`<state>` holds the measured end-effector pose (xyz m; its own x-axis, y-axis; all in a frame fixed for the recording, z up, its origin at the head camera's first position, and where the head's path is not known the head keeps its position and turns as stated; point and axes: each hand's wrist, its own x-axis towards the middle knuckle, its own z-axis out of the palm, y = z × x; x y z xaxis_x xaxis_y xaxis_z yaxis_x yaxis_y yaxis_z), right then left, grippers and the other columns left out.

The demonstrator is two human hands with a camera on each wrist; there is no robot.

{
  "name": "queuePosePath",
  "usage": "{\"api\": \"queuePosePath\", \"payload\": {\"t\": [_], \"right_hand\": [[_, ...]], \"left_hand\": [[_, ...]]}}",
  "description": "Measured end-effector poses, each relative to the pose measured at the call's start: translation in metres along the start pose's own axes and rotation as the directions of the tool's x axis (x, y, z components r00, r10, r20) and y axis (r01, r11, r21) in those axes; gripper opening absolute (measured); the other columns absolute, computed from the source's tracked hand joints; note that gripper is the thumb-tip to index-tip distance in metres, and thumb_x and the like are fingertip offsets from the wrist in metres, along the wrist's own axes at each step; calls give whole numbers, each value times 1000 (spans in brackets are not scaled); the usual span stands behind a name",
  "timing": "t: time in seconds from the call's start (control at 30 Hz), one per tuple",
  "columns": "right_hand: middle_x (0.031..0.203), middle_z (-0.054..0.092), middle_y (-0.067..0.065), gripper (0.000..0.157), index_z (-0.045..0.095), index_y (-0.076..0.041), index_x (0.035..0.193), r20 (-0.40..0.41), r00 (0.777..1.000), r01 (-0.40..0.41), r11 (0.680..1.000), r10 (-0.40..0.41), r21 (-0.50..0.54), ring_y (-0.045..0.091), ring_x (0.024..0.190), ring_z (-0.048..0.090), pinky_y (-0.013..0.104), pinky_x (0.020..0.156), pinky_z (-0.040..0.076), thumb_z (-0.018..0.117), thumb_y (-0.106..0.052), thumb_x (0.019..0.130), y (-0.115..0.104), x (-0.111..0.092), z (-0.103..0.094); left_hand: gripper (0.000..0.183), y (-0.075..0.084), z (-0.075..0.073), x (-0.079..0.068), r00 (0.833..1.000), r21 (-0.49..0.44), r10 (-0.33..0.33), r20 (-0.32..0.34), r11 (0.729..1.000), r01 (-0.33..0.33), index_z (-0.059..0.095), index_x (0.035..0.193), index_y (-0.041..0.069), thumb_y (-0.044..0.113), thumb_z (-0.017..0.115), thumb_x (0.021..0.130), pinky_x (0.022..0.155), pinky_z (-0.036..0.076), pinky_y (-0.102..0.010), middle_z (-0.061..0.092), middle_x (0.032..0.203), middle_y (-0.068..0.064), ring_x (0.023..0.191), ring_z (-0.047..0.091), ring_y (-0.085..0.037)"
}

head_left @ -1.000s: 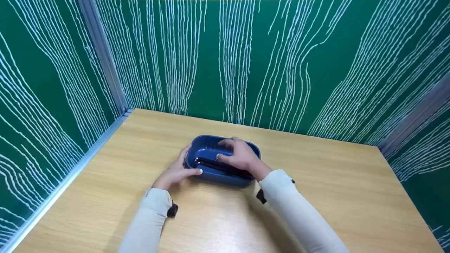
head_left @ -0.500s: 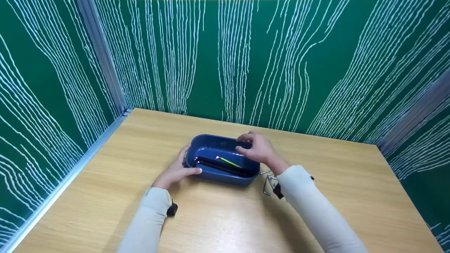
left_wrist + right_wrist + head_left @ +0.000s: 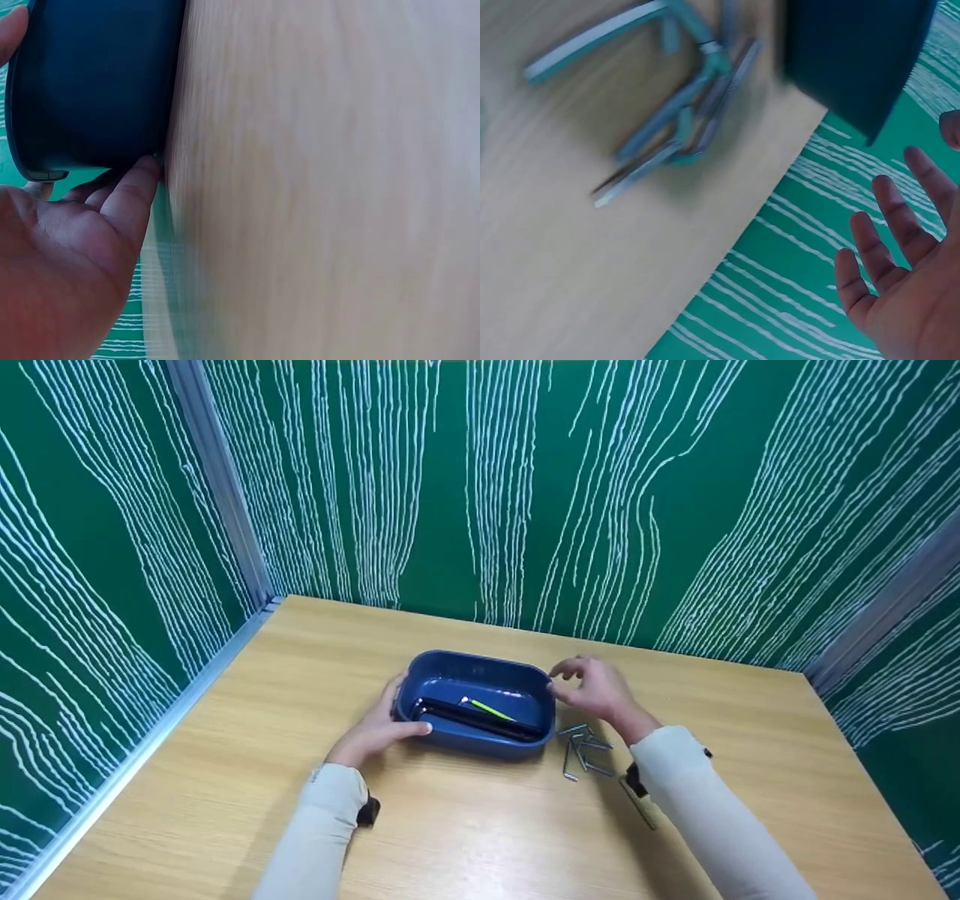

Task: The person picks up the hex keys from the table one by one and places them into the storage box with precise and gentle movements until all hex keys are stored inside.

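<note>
A dark blue oblong box point(image 3: 477, 750) stands upright on the table, its top open. Inside lie a long glossy black object point(image 3: 457, 714) and a thin yellow-green stick with a light tip point(image 3: 491, 709). My left hand point(image 3: 379, 727) grips the box's left end, thumb over the front side and fingers round the end; the left wrist view shows fingertips low against the wall. At the right end, my right hand point(image 3: 596, 688) hovers near the rim with loosely bent, spread fingers and nothing visible in them. Whether a fingertip touches the rim, I cannot tell.
Several L-shaped metal hex keys point(image 3: 583, 750) lie in a loose pile right of the box. Nearer me, a thin brass-coloured strip point(image 3: 637, 804) lies partly beside the right sleeve. Green walls with white lines point(image 3: 442, 510) border the wooden table point(image 3: 465, 825).
My right hand has moved right, from above the box's inside to beyond its right end, uncovering the yellow-green stick and the hex keys. My left hand and the box have stayed put.
</note>
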<state>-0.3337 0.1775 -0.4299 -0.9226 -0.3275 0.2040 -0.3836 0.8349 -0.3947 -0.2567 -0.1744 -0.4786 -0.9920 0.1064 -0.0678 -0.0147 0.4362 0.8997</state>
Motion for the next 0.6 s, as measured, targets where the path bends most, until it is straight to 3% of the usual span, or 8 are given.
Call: {"api": "queuePosePath", "payload": {"t": [0.27,0.5,0.6], "right_hand": [[86,60,-3,18,65,-28,89,112,992,-61,998,61,-5,21,84,51,33,68,42,61,-40,76,22,-13,7],[79,59,-4,16,66,-25,90,193,973,-126,992,123,3,17,72,50,28,58,41,64,-32,76,34,-21,10],[77,59,-4,13,66,-27,87,232,961,-158,987,151,10,17,70,51,27,56,42,66,-31,75,39,-26,13]], "left_hand": [[98,-1,1,0,1000,-1,14,-1,1000,-14,12,137,40,43,75,62,103,16,-55,19,144,1,130,21,-26],[95,29,-4,-20,999,-45,-13,42,999,15,11,140,28,30,73,68,103,13,-56,15,146,-8,131,17,-32],[96,21,-2,-15,999,-48,-16,31,999,18,12,139,32,32,74,66,103,12,-56,17,145,-5,131,17,-29]]}}
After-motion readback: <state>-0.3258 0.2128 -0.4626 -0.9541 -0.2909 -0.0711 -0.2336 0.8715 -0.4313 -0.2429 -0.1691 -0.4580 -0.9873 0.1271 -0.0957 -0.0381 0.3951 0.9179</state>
